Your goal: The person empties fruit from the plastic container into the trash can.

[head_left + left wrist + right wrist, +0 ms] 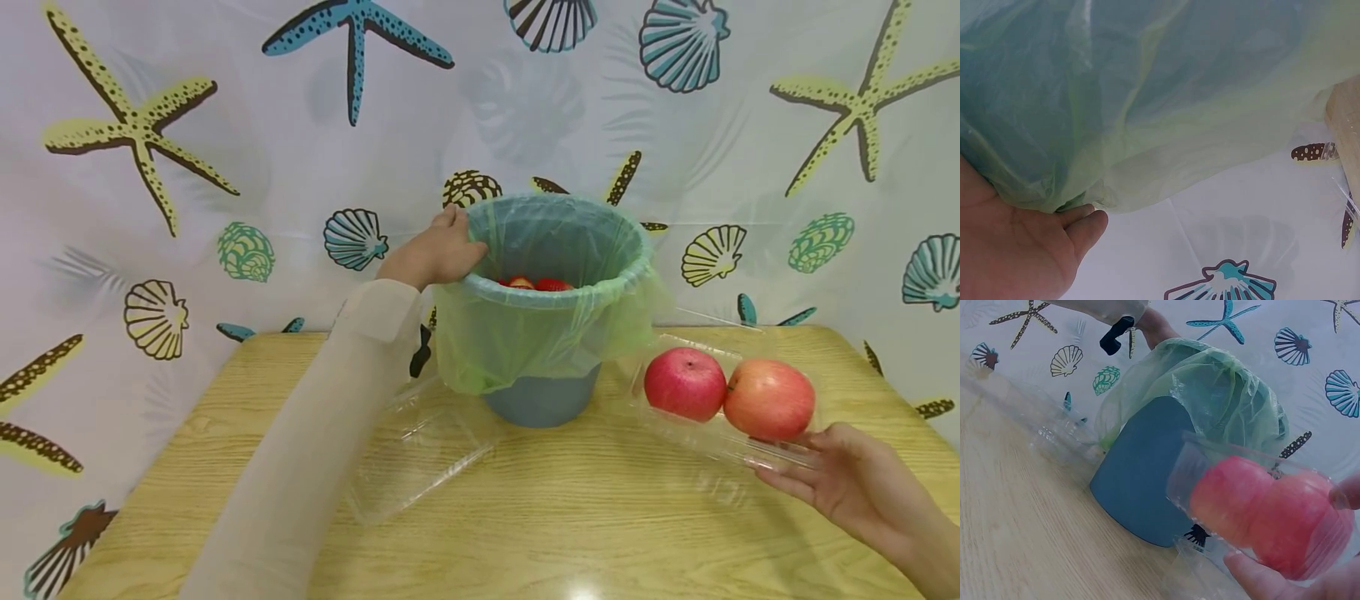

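A blue bin [543, 400], lined with a translucent green plastic bag [517, 354], stands on the table. My left hand [438, 250] grips its rim at the left, over the folded bag. In the left wrist view, fingers [1088, 234] curl against the bag. Red fruit [552, 285] shows low inside the bin, mostly hidden by the near rim. To the right of the bin, my right hand [862, 483] holds a clear plastic box [1179, 472] by its end. Two red apples, one darker [685, 384] and one more orange [771, 400], lie side by side in it.
Another clear plastic container [420, 467] lies on the wooden table [525, 533], left of and in front of the bin. Behind the table hangs a white cloth [420, 150] printed with starfish and shells. A black strap [1116, 335] shows at the left sleeve.
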Demonstrator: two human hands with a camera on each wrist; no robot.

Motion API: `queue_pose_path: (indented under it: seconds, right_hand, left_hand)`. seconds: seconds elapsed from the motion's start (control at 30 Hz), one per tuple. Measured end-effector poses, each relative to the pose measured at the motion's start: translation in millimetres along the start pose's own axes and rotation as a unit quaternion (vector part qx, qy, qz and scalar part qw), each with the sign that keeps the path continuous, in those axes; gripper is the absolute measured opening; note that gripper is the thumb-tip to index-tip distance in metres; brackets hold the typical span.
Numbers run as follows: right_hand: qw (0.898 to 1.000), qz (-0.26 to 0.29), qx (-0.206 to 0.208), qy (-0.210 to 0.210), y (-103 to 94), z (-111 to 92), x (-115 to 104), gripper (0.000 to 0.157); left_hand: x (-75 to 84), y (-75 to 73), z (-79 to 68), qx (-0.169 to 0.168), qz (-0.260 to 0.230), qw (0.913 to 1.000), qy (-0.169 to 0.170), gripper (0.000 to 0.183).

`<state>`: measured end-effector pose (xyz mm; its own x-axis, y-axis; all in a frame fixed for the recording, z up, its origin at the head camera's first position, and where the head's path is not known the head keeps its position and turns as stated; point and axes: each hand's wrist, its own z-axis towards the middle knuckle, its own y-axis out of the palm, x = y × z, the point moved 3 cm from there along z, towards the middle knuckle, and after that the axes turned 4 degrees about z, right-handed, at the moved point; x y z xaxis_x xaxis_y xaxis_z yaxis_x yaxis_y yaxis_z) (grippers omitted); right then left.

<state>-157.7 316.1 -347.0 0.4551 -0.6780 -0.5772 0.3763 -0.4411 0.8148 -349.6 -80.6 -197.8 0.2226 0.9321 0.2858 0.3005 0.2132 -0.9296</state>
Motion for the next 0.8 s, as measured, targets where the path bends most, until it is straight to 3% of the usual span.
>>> queue_pose_path:
  seconds: [0.3, 0.47, 0.8]
  right_hand:
    - [0.998, 0.016, 0.034, -0.046, -7.3, -3.6, -7.1, 0.052]
    - [0.998, 0.035, 0.039, -0.046, -11.3, -2.6, -11.8, 0.052]
    - [0.994, 0.033, 0.087, -0.053, -13.8, 4.1, -25.0, 0.044]
  left_hand:
    - [-1.7, 0.4, 2.2, 0.002, -0.001, 1.0, 0.0, 0.07]
    - [-1.3, 0.0, 0.8, 0.001, -0.003, 1.0, -0.004, 0.069]
    - [-1.1, 0.2, 0.4, 0.002, 0.003, 1.0, -0.001, 0.07]
